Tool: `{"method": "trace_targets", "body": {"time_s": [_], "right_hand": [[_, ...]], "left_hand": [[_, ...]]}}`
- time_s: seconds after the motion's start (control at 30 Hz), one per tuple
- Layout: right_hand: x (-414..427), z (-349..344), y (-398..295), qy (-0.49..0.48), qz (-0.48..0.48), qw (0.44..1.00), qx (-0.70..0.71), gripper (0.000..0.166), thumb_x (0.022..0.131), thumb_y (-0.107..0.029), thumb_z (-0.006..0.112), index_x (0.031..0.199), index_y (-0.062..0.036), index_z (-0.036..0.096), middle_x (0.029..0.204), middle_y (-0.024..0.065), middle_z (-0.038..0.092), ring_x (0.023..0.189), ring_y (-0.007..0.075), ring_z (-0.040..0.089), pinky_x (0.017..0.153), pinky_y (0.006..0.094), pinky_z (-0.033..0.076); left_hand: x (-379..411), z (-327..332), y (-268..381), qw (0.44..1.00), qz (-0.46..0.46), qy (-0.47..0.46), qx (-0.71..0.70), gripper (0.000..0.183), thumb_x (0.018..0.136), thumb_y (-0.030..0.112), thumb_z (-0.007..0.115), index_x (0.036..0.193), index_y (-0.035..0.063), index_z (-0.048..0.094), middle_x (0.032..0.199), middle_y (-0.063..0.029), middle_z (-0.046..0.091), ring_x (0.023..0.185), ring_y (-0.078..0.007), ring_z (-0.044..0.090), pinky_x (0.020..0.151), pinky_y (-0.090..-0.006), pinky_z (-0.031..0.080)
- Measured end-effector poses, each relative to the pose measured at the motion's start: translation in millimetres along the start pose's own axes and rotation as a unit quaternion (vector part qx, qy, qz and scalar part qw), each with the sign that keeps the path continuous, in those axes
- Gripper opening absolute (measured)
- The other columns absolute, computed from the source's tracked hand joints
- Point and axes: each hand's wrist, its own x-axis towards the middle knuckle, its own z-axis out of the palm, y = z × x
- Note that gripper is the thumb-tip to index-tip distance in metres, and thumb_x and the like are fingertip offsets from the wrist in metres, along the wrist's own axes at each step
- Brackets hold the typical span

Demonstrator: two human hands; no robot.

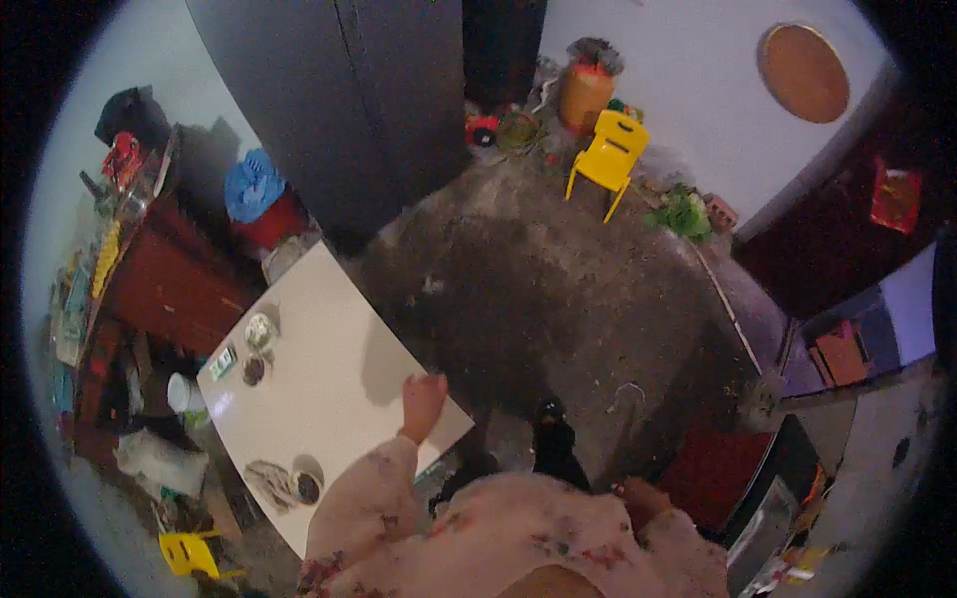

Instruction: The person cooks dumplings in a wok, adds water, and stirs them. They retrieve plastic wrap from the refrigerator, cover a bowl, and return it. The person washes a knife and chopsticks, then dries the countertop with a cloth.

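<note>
My left hand [425,404] is over the right side of a cream-coloured table [321,396], near its edge, with the fingers seemingly curled and no object visible in them. Low at my right side is my right hand [641,499], blurred and partly cut off by the sleeve. On the far left part of the table are a pale patterned round container [259,331], a small dark bowl [253,371] and a small green-and-white box [223,364]. Closer to me, a cup with dark contents [306,487] stands beside a crumpled greyish cloth-like thing [269,484].
A yellow plastic chair [611,153] stands by the wall near leafy greens [684,213] and an orange drum [587,97]. Left of the table is a cluttered wooden cabinet [176,276]. A dark red seat-like surface [714,475] is at my right. Bare concrete floor [508,284] lies ahead.
</note>
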Motion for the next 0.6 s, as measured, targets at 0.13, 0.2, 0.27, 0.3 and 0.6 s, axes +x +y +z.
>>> {"method": "trace_targets", "body": {"time_s": [0.13, 0.2, 0.27, 0.3, 0.6], "right_hand": [[80.6, -98.4, 52.5, 0.040, -0.023, 0.995, -0.091, 0.034, 0.093, -0.035, 0.050, 0.111, -0.0110, 0.066, 0.106, 0.0163, 0.068, 0.092, 0.0409, 0.065, 0.080, 0.0486, 0.053], [130.6, -181.0, 41.1, 0.109, -0.037, 0.985, -0.131, 0.032, 0.090, -0.032, 0.053, 0.108, -0.0102, 0.067, 0.107, 0.0160, 0.068, 0.093, 0.0399, 0.065, 0.080, 0.0481, 0.053], [153.2, -279.4, -7.3, 0.198, -0.172, 0.951, -0.163, 0.028, 0.087, -0.028, 0.056, 0.104, -0.0090, 0.069, 0.107, 0.0163, 0.068, 0.093, 0.0389, 0.065, 0.080, 0.0486, 0.053], [178.3, -312.8, -7.5, 0.218, -0.184, 0.944, -0.164, 0.026, 0.087, -0.026, 0.055, 0.101, -0.0083, 0.069, 0.103, 0.0173, 0.068, 0.091, 0.0393, 0.065, 0.080, 0.0493, 0.053], [355.7, -533.4, -266.5, 0.212, -0.307, 0.926, -0.063, 0.026, 0.096, -0.029, 0.049, 0.101, -0.0081, 0.064, 0.091, 0.0194, 0.067, 0.083, 0.0410, 0.064, 0.072, 0.0517, 0.051]], "left_hand": [[17.1, -6.6, 19.2, 0.918, -0.215, 0.163, -0.291, 0.031, 0.083, 0.004, 0.060, 0.114, 0.0040, 0.062, 0.124, -0.0255, 0.054, 0.114, -0.0412, 0.054, 0.096, -0.0459, 0.045], [13.4, 7.6, 28.4, 0.899, -0.294, 0.100, -0.307, 0.036, 0.081, 0.001, 0.061, 0.116, 0.0038, 0.060, 0.134, -0.0260, 0.045, 0.118, -0.0439, 0.051, 0.095, -0.0450, 0.047], [15.5, -14.9, 51.2, 0.877, -0.338, 0.104, -0.326, 0.035, 0.081, -0.001, 0.060, 0.116, 0.0025, 0.060, 0.131, -0.0252, 0.047, 0.116, -0.0437, 0.052, 0.094, -0.0444, 0.048], [25.1, -10.7, 59.0, 0.877, -0.337, 0.122, -0.319, 0.034, 0.081, 0.000, 0.060, 0.115, 0.0024, 0.061, 0.131, -0.0251, 0.047, 0.115, -0.0432, 0.053, 0.093, -0.0442, 0.048], [100.3, 5.0, 36.1, 0.797, -0.458, 0.204, -0.337, 0.014, 0.086, 0.011, 0.064, 0.095, -0.0005, 0.063, 0.082, -0.0213, 0.064, 0.076, -0.0373, 0.064, 0.066, -0.0424, 0.050]]}}
